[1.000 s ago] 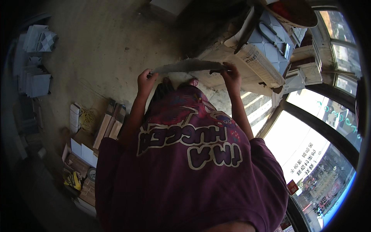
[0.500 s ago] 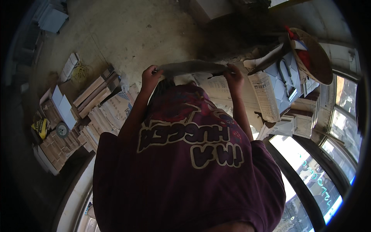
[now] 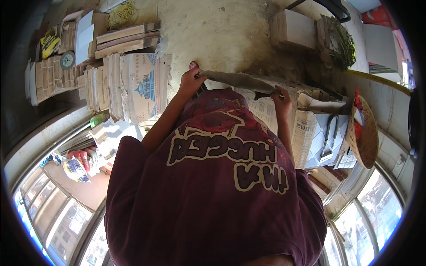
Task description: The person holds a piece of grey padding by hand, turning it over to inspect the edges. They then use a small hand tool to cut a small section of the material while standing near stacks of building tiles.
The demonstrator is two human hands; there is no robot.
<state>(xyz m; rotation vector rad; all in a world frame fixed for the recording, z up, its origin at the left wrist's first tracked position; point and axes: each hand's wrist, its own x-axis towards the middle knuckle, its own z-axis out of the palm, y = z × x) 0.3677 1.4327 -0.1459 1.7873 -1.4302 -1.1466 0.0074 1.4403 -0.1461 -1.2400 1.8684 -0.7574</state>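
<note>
A grey, cloth-like sheet [image 3: 237, 80] stretches between my hands, seen mostly along its edge. My left hand [image 3: 191, 83] pinches its left end, fingers closed. On the other side, my right hand [image 3: 282, 100] grips the right end, a little lower and nearer to me. A dark patch shows at the sheet's underside beside the right fingers. Both arms reach forward past my maroon T-shirt [image 3: 222, 195]. Part of one shoe [image 3: 193, 65] peeks out beyond the left hand. The exact kind of sheet cannot be made out.
Stacked cartons [image 3: 140, 86] stand to the left, with a grinding disc [image 3: 67, 60] and yellow cord [image 3: 121, 16] beyond. To the right are boxed tiles [image 3: 317, 133], a hacksaw-like tool [image 3: 329, 135] and a woven hat [image 3: 364, 133]. A white-topped box [image 3: 295, 29] sits ahead.
My view has turned, so the cartons and hat sit differently in the picture. The sheet, level before, now slants down to the right. Both hands keep their grip.
</note>
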